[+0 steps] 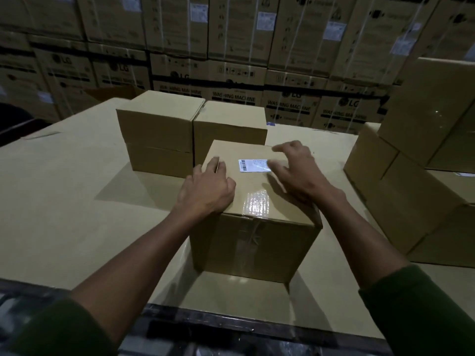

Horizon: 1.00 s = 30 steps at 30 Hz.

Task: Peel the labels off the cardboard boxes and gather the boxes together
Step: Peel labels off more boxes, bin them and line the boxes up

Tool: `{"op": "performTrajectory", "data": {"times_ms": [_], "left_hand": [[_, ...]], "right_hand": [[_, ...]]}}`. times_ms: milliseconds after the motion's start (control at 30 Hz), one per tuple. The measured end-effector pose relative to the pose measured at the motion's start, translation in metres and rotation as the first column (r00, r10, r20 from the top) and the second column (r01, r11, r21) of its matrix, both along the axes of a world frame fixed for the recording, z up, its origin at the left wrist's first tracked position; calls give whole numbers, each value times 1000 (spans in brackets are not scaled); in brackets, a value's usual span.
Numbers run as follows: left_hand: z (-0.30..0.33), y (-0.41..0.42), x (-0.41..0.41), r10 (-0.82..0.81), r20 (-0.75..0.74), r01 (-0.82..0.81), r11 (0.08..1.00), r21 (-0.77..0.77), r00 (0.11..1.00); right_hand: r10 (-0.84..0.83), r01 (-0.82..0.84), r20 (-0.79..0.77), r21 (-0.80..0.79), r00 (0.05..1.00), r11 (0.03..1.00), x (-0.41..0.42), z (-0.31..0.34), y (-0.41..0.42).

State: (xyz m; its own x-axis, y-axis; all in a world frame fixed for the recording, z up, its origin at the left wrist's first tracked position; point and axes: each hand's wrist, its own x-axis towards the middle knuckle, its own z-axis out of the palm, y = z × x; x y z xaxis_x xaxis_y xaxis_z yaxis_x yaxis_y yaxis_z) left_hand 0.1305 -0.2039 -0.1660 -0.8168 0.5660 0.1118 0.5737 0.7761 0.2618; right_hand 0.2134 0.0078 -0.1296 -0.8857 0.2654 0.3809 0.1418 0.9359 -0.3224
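Cardboard box [254,201] is sitting near, a left hand [208,186] resting relaxed on top, a right hand [295,170] hovering open-fingered beside its thin label [254,165], likely needing a corner lifted by fingernail.

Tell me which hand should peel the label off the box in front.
Right. The right hand hovers beside the label, its thumb at the label's right edge, while the left hand rests on the box top's left side, steadying it.

dim warehouse, stacked washing-machine cartons [234,80]
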Motion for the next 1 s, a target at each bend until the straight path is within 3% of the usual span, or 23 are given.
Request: {"op": "performTrajectory", "data": {"times_ms": [67,233,733,1000], "left_hand": [[-2,-2,3,15,-13,-14,1000,22,1000],[-4,-7,8,41,-36,-39,998,56,999],[-2,-8,14,43,-68,-40,998,45,997],[-2,-7,11,45,-71,-44,999,14,996]], "right_hand": [[85,-86,131,-3,988,996,-13,5,-4],[26,-72,372,110,928,991,-32,7,-9],[77,-137,564,65,822,988,-56,50,-8],[37,-64,663,17,748,998,-80,56,-9]]}}
